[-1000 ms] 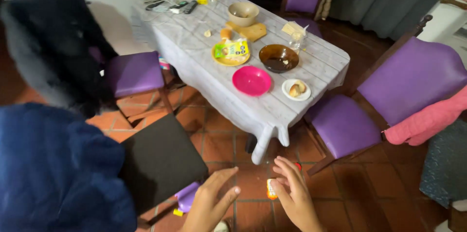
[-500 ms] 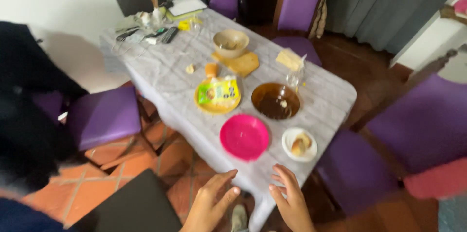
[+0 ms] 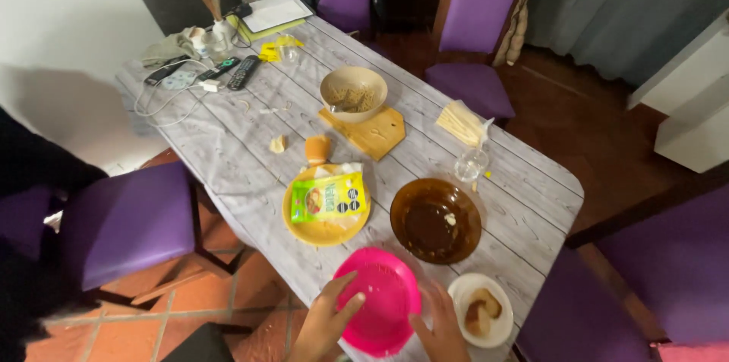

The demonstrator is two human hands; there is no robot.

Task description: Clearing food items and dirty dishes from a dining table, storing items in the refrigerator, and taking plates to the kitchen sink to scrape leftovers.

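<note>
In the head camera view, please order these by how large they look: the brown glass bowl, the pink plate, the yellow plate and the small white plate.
1. Brown glass bowl, pink plate and yellow plate: look alike; the pink plate is nearer the camera, so unranked.
2. Small white plate: clearly smallest.

Soft, even daylight covers the table (image 3: 250, 142), with faint shadows under the dishes. The brown glass bowl (image 3: 436, 220) shows mild glare. The hands below it are motion-blurred, edges slightly stretched.
</note>
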